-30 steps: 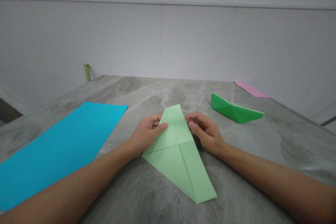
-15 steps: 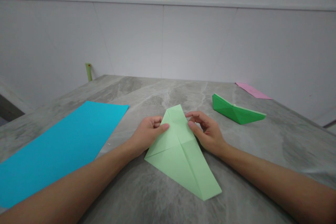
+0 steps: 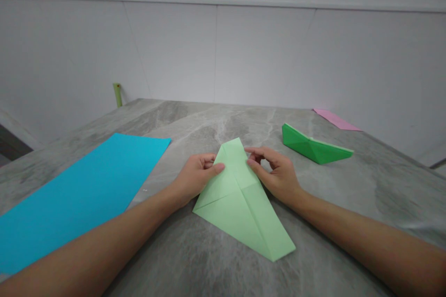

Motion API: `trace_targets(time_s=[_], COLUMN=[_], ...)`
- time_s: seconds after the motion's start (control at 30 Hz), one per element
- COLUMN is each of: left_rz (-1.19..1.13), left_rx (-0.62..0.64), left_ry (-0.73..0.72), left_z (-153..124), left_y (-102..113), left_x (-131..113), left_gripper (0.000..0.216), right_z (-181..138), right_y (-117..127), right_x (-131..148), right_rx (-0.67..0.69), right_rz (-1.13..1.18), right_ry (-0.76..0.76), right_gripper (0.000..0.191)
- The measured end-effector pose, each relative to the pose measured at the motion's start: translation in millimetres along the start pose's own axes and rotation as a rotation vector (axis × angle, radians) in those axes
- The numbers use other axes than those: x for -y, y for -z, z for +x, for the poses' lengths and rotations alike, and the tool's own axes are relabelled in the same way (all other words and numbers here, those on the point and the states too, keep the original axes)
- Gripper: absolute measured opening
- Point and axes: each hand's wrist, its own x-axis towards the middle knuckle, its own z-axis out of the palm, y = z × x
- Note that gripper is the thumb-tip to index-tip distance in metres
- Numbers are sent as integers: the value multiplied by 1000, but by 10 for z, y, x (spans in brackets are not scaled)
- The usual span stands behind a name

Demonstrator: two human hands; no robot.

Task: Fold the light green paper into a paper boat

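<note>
Head view: a pale green paper [image 3: 240,195] is held at the middle of the table [image 3: 209,260], directly in front of the person. Its left edge is gripped by the left hand [image 3: 195,176], thumb pressed on top and fingers tucked behind, probably so that the folded layers are steadied. The right edge is met by the thumb and index finger of the right hand [image 3: 278,174]; whether it is actually pinched cannot be told. The paper is matte and smooth, marked by creases, narrow at the far end and flared toward the near one. A flat blue sheet [image 3: 87,190] is laid at the left and a folded green paper [image 3: 313,148] is stood at the right, both apart from the hands, presumably for elbow room. The table is grey, marbled and faintly glossy.
</note>
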Motion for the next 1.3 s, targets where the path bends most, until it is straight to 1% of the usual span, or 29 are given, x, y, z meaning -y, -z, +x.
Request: trace_targets(time_s=[0.23,0.33,0.43,0.67,0.9,1.0,1.13,1.3], left_rz=[4,-2,-16,-40,-31,-33,-39,-47], left_rx=[-3,-4,-1,-22,-29,-27,-29,-21], left_ry=[1,-4,-15,-29,-37,-40,-46,-52], left_z=[-4,-2,7,39,33,31,33,41], left_y=[0,-4,-2,19,19,18,18,21], left_x=[0,-6,-6,37,27,30,45,52], left_gripper=[37,36,35,37,40,39,38,37], right_z=[-4,-3,-12,-36,-26,-35,-36,-15], right_y=[6,10,9,-2,12,21,41,40], right_x=[26,53,69,57,65,71,107,146], right_rx=[0,6,41,115,180,201,207,221], right_rz=[14,-10,-30,-77,-17,-3,-22,-21], right_ry=[63,133,183,192,156,165,198,280], right_gripper=[25,30,38,47,51,53,50,49])
